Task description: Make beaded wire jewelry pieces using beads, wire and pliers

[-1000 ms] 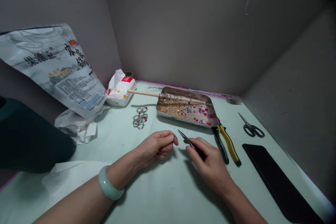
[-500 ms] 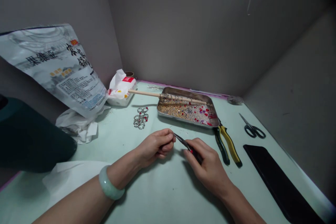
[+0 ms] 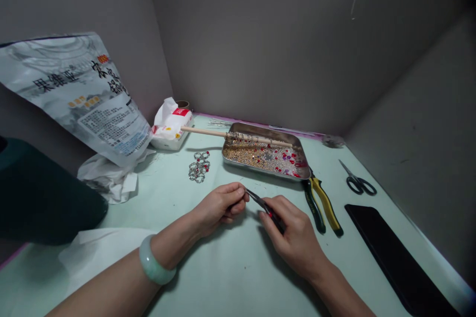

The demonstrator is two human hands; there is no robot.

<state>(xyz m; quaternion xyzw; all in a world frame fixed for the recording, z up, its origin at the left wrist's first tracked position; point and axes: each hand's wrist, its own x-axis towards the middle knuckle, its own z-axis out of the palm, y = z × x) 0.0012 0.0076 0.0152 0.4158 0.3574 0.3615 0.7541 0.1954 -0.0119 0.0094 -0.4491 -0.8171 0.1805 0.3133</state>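
Note:
My left hand (image 3: 223, 205) is closed, thumb and forefinger pinched on something too small to make out. In my right hand (image 3: 295, 233) are dark thin-nosed pliers (image 3: 265, 205), whose tips meet the left fingertips. Beyond the hands lies a metal tray (image 3: 260, 174) of gold, clear and red beads, with a wooden stick (image 3: 204, 132) wrapped in wire resting across it. Several wire rings with red beads (image 3: 200, 167) lie together to the left of the tray.
Yellow and green pliers (image 3: 325, 205), scissors (image 3: 357, 182) and a long black object (image 3: 399, 260) lie on the right. On the left are a tissue pack (image 3: 171, 126), crumpled tissue (image 3: 107, 176), a large pouch (image 3: 82, 94) and a dark green object (image 3: 44, 195).

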